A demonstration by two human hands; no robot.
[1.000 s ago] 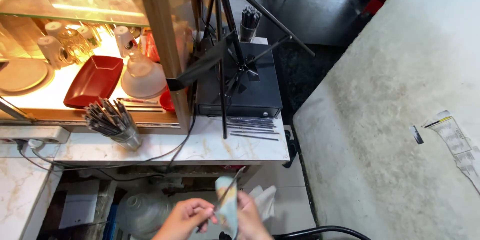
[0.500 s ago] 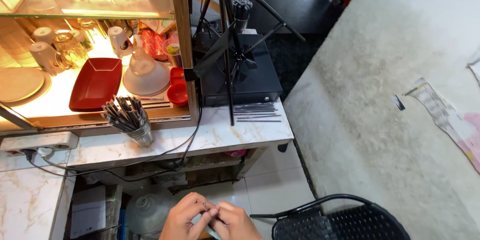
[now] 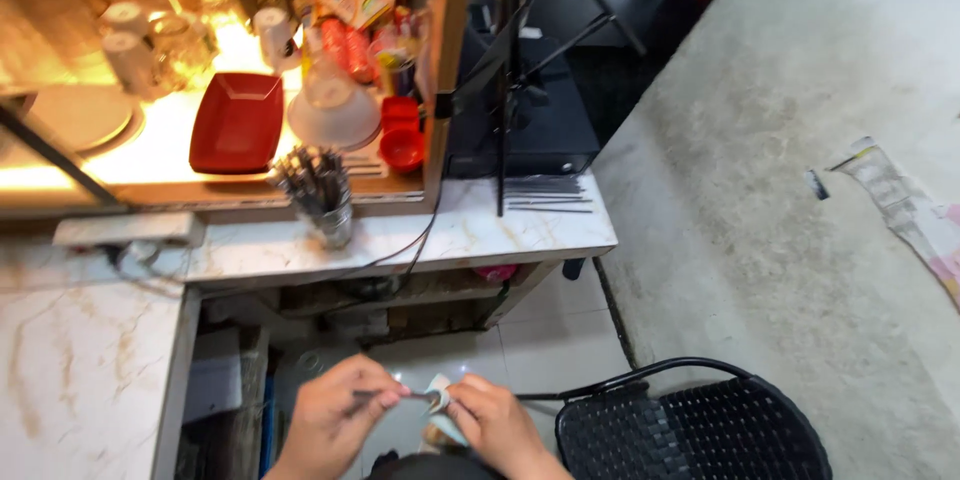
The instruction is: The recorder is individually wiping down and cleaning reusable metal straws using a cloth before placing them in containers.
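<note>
Mid-wipe, prob.: left hand (image 3: 335, 420) pinching thin metal utensil (image 3: 395, 398), right hand (image 3: 495, 425) clamping pale cloth (image 3: 438, 398) round its tip, near-centre. Next needs firm grip.

Marble counter (image 3: 90, 360), black wicker chair (image 3: 700, 435), lit cabinet (image 3: 150, 140).

Colourful snack packets (image 3: 345, 2) at back of lit display case, orange and red, crumpled tops. Red cylindrical packages (image 3: 345, 48) just below them, beside small white cup. On grey wall at right, torn pale paper label (image 3: 905, 210) peeling, pinkish lower end, small dark scrap beside it.
</note>
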